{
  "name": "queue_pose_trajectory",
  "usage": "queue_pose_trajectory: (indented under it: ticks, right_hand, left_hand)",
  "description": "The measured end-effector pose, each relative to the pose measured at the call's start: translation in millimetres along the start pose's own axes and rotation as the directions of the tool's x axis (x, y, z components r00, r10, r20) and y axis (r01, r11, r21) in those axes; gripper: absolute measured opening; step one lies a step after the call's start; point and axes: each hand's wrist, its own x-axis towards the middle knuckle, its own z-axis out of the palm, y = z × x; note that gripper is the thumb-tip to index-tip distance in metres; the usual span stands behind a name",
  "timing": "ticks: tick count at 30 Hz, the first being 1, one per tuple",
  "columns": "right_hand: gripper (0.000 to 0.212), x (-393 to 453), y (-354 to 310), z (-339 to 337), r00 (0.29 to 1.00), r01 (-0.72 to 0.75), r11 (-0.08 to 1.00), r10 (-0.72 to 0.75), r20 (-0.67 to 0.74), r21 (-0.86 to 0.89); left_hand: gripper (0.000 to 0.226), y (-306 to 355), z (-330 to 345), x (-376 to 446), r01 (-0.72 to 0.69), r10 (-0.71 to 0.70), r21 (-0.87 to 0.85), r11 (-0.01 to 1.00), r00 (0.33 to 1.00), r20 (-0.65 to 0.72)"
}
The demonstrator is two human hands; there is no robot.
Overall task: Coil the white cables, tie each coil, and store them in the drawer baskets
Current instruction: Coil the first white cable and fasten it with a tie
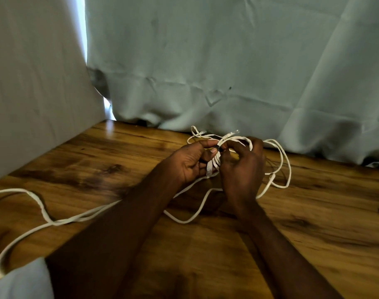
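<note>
So both hands are up over the glossy, knotty brown wood-grain tabletop (313,244), working on a small flat bundle of white ribbon-like cable (214,164). The left hand (191,164) sits just left of the bundle, its grip pressed together on the folded strands, thumb and forefinger pinching near a little black band (219,147) wrapped round the bundle's top. The right hand (241,169) is just right of the bundle, fingertips also pinching at that black band, the rest of the fingers curled in. A clear plastic plug end (232,133) pokes out just above the bundle, and a second one (202,132) lies a bit left of it.

The rest of the cable is loose: one long flat run (44,212) snakes away left of the bundle across the wood, and thinner loops (285,169) sprawl right of it. Behind the bundle hangs wrinkled pale grey-green cloth (205,61); a pale sleeve (22,281) shows low, far left of the bundle
</note>
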Motion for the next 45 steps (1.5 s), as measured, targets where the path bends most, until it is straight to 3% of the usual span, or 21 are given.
queue_pose_trajectory:
  ticks: [4,8,11,14,17,19,21,26,29,32,34,37,39,41,45]
  right_hand:
    - [0.022,2,-1,0,0.999,0.037,0.997,-0.038,0.007,0.069]
    - [0.028,-1,-13,-4,0.994,0.089,0.978,-0.075,-0.085,0.187]
    - [0.052,6,-12,-8,0.994,-0.014,0.945,0.049,-0.098,0.326]
    - [0.067,15,-2,-9,0.989,-0.126,0.909,0.144,-0.017,0.397]
    - [0.076,18,2,-9,0.996,0.025,0.962,-0.046,0.073,0.271]
    - [0.069,20,5,-8,0.96,0.213,0.967,-0.234,0.151,0.142]
    - [0.056,19,6,-7,0.936,0.256,0.956,-0.282,0.209,0.143]
    - [0.036,14,3,-3,0.957,0.149,0.954,-0.205,0.205,0.259]
    - [0.028,14,-3,-1,0.965,-0.069,0.916,-0.039,0.258,0.396]
    - [0.019,14,-5,-1,0.971,-0.193,0.887,0.111,0.211,0.42]
    - [0.016,15,-4,1,0.97,-0.236,0.868,0.181,0.165,0.438]
    - [0.016,15,-5,2,0.962,-0.273,0.855,0.23,0.149,0.442]
    - [0.016,14,-6,3,0.961,-0.275,0.859,0.231,0.152,0.433]
    - [0.015,13,-9,3,0.957,-0.287,0.847,0.239,0.162,0.448]
    - [0.015,12,-9,2,0.951,-0.306,0.84,0.25,0.18,0.448]
  left_hand:
    - [0.047,5,-2,-1,-0.035,0.035,0.005,0.999,0.999,0.042]
    - [0.031,13,-2,-6,-0.022,0.029,-0.16,0.987,0.999,0.043]
    - [0.035,16,-3,-9,0.009,0.012,-0.205,0.979,0.995,0.099]
    - [0.028,22,-4,-15,-0.006,0.021,-0.165,0.986,0.995,0.093]
    - [0.028,27,-6,-17,-0.09,0.093,-0.098,0.991,0.995,0.026]
    - [0.031,29,-9,-15,-0.129,0.131,-0.075,0.989,0.991,0.023]
    - [0.031,31,-12,-13,-0.141,0.142,-0.047,0.989,0.989,0.032]
    - [0.017,32,-17,-9,-0.024,0.026,-0.03,0.999,0.997,0.076]
    - [0.023,30,-19,-5,-0.144,0.146,0.131,0.981,0.989,-0.004]
    - [0.014,26,-13,-7,-0.387,0.409,0.33,0.861,0.913,0.003]
    - [0.019,23,-9,-8,-0.531,0.595,0.575,0.623,0.798,0.094]
    - [0.028,16,-7,-11,-0.501,0.702,0.841,0.203,0.673,0.231]
    - [0.028,13,-8,-12,-0.4,0.734,0.916,0.028,0.63,0.253]
    - [0.025,12,-12,-11,-0.392,0.761,0.92,-0.008,0.594,0.26]
    - [0.026,16,-17,-10,-0.475,0.759,0.88,0.027,0.583,0.291]
